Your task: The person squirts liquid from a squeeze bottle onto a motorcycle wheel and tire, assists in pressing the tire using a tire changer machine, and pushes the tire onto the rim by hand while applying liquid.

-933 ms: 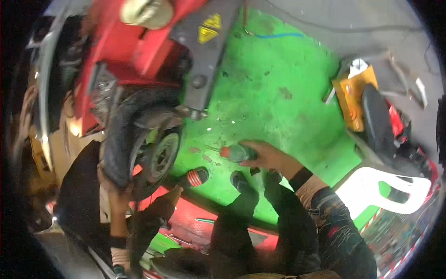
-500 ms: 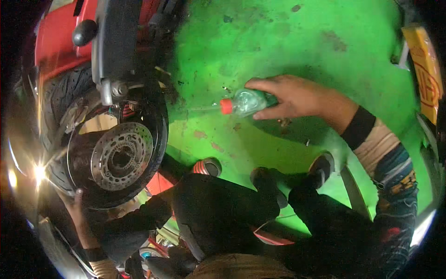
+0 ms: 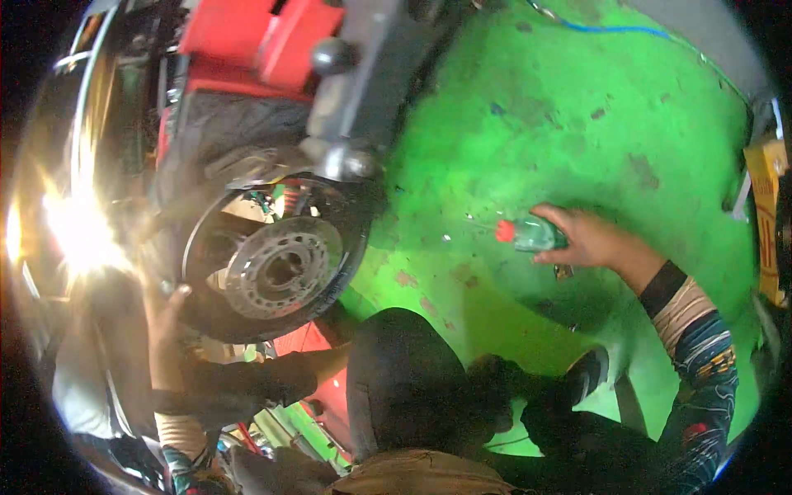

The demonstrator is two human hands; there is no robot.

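My right hand (image 3: 590,239) grips a small clear plastic bottle (image 3: 540,234) with a red cap, held sideways above the green floor, the cap pointing left toward the wheel. A faint thin streak shows in front of the cap; I cannot tell whether it is a nozzle or liquid. At the left stands a motorcycle wheel with a black tyre (image 3: 351,268) and a perforated brake disc (image 3: 285,268). My left hand (image 3: 165,309) grasps the tyre at its lower left edge, thumb on the sidewall. Glare and the tyre partly hide its fingers.
Red bodywork (image 3: 247,49) and a blurred grey fork or swingarm part (image 3: 363,99) rise above the wheel. A bright light (image 3: 82,235) glares at the left. A blue hose (image 3: 615,30) lies at the far edge; a yellow box (image 3: 769,219) stands at the right.
The view has swung, so the wheel and floor sit further right in it. The bottle in my right hand has drawn back from the wheel. My left hand stays on the tyre.
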